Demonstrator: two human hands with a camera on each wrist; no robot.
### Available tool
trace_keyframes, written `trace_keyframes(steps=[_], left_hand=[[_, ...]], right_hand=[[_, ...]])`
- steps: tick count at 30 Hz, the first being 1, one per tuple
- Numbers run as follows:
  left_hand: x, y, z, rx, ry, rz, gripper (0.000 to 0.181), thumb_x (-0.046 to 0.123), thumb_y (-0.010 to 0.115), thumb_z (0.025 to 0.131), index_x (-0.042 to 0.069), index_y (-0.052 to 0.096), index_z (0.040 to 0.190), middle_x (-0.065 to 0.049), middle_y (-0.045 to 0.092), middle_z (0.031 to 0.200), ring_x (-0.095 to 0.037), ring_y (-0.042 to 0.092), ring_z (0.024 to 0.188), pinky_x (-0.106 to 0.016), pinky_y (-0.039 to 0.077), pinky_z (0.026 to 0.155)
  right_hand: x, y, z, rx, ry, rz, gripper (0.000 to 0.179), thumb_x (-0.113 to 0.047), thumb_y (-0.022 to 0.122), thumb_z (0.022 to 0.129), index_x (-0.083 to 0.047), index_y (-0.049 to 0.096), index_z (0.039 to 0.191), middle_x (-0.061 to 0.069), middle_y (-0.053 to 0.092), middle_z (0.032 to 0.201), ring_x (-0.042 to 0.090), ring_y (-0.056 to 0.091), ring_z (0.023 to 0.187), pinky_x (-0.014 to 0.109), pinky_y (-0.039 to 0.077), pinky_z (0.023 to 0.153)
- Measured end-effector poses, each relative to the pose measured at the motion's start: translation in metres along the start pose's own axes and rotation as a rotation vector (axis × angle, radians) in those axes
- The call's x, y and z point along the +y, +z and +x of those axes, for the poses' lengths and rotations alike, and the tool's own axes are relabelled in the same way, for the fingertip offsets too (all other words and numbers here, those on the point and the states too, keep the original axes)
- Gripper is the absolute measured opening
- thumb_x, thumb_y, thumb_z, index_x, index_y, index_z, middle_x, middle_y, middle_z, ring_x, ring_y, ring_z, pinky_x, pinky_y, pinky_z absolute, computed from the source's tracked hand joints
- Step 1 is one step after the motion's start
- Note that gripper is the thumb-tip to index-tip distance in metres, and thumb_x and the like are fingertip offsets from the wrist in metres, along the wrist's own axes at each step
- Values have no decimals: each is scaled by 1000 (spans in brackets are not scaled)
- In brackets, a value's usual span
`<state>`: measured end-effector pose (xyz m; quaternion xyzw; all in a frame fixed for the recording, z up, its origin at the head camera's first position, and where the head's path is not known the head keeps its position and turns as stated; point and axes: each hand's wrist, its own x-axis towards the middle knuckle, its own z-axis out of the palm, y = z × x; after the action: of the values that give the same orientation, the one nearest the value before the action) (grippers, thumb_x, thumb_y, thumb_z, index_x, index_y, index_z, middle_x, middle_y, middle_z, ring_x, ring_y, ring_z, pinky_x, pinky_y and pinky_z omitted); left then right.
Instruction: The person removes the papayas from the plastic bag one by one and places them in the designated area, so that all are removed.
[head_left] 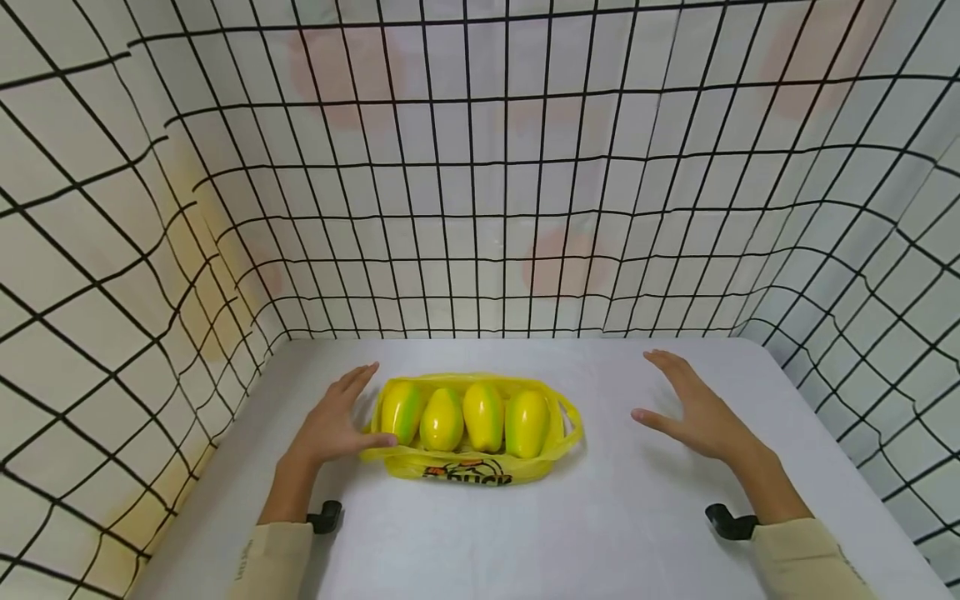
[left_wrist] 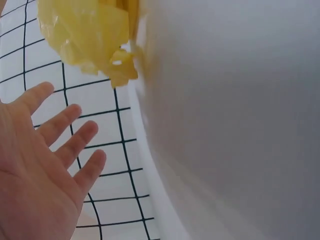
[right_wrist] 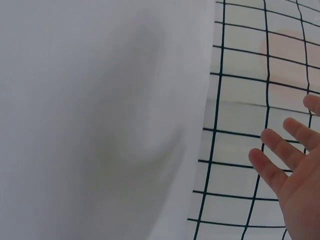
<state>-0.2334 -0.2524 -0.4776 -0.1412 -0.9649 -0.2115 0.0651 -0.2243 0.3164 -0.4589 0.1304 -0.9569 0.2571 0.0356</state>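
A yellow plastic bag [head_left: 480, 473] with black lettering lies open on the white table. Several yellow mangoes [head_left: 442, 420], some tinged green, sit side by side in its mouth. My left hand [head_left: 333, 421] is at the bag's left end, fingers spread, its thumb overlapping the bag's edge in the head view. In the left wrist view the fingers are straight and apart from the crumpled bag end [left_wrist: 90, 35]. My right hand [head_left: 697, 408] hovers over the table to the right of the bag's looped handle [head_left: 573, 421], fingers extended and holding nothing.
A white cloth covers the table [head_left: 585, 533]. Black grid netting [head_left: 506, 167] rises along the back and both sides, with pale curtain-like fabric behind it. Each wrist wears a small black camera, the left one [head_left: 325, 517] near the sleeve cuff.
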Motion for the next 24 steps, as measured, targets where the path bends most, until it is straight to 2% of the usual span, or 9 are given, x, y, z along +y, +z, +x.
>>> trace_keyframes(steps=[3, 7, 10, 15, 19, 24], left_hand=[[2, 2, 1, -9, -6, -24, 119, 78, 73, 59, 42, 11, 154, -5, 22, 161, -37, 27, 144, -74, 38, 95], [5, 6, 2, -23, -23, -62, 118, 76, 75, 59, 41, 14, 154, -5, 23, 161, -38, 28, 143, -75, 37, 95], [8, 9, 2, -38, -36, -87, 116, 73, 75, 61, 43, 14, 154, -6, 24, 160, -38, 28, 143, -76, 35, 96], [9, 14, 2, -62, -53, -118, 115, 74, 75, 61, 48, 10, 152, -4, 27, 160, -36, 29, 143, -75, 33, 100], [8, 17, 0, -72, -50, -171, 115, 71, 77, 61, 46, 11, 152, -3, 30, 159, -33, 35, 141, -70, 35, 103], [9, 21, 2, -99, -35, -250, 115, 63, 80, 63, 37, 15, 155, -4, 33, 157, -32, 38, 139, -66, 35, 105]], right_hand=[[-9, 5, 2, 4, -9, 47, 95, -64, 67, 80, -39, 12, 154, -2, 16, 162, 38, 33, 139, 67, 34, 104], [-21, 12, 4, 3, -6, 123, 92, -61, 68, 80, -41, 15, 153, 2, 29, 154, 40, 45, 129, 64, 44, 95], [-29, 18, 5, 1, -2, 140, 90, -60, 69, 80, -41, 18, 151, 3, 36, 149, 38, 48, 126, 63, 46, 93], [-41, 27, 9, -5, -21, 153, 87, -61, 68, 81, -38, 23, 151, 1, 39, 147, 35, 52, 123, 60, 48, 93], [-49, 34, 10, -5, -45, 158, 84, -61, 66, 83, -35, 25, 151, 1, 42, 146, 32, 54, 121, 59, 49, 93], [-57, 38, 12, 5, -68, 180, 80, -61, 64, 84, -33, 28, 150, 2, 42, 146, 32, 56, 120, 56, 51, 93]])
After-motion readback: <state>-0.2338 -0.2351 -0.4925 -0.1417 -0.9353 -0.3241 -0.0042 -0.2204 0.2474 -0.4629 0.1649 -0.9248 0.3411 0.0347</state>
